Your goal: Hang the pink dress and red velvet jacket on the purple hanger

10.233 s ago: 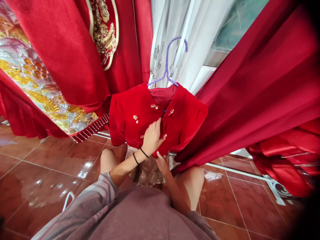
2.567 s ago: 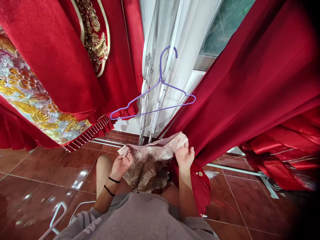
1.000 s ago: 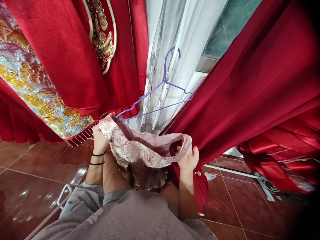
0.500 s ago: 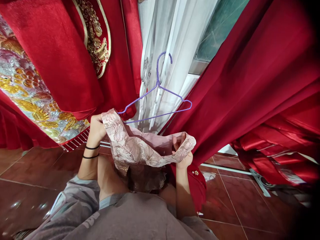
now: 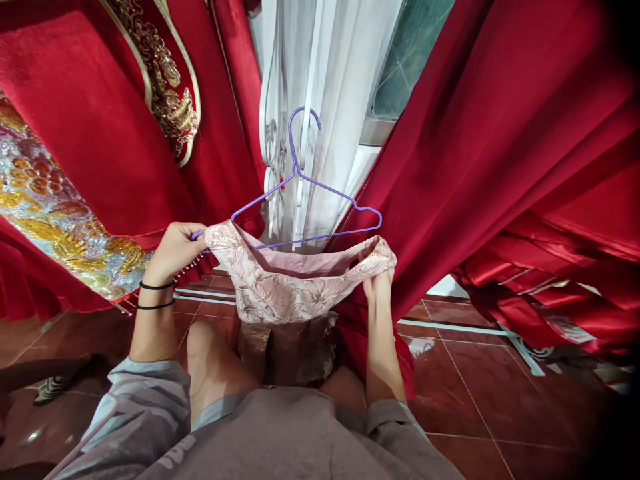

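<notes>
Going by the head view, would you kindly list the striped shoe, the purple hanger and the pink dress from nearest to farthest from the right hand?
1. Pink dress: held at its right strap by the right hand.
2. Purple hanger: its right end sits just above that hand.
3. Striped shoe: at the picture's far lower left.

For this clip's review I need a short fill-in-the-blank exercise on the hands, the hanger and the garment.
The right hand grips a brocade bodice whose colour is ____.
The clothes hanger is coloured ____.
Exactly ____ black bands are worn next to the left hand.
One end of the clothes hanger reaches the ____ hand.
Missing words: pink; purple; two; left.
</notes>
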